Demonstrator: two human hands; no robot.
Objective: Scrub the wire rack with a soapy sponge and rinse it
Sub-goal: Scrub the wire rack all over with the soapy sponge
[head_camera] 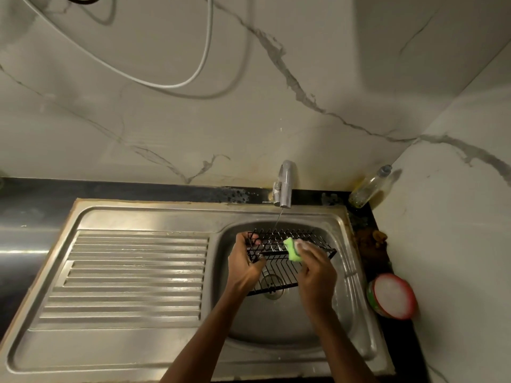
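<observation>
Black wire rack (279,261) held tilted over the basin of the steel sink (143,335), above the drain. Left hand (244,268) at the rack's left end, fingers (255,241) curled round the end wires, thumb side hooked over the frame. Right hand (315,272) at the rack's right part, fingers curled round a green soapy sponge (292,249) — foam white across the fingertips, sponge pressed against the rack's upper wires. Just beyond both sets of fingers, a tap (284,186) with a thin stream of water falling to the rack's far edge. Left of the left fingers, the ribbed draining board of the sink. Right of the right fingers, on the dark desk (398,344) along the wall: a round tub with red rim (392,295) tipped on its side, near; a brown clump of scrubber (372,239) further back; a clear bottle (370,186) leaning in the corner, well apart. Above, on the marble wall, a white cable (154,84) looping down
</observation>
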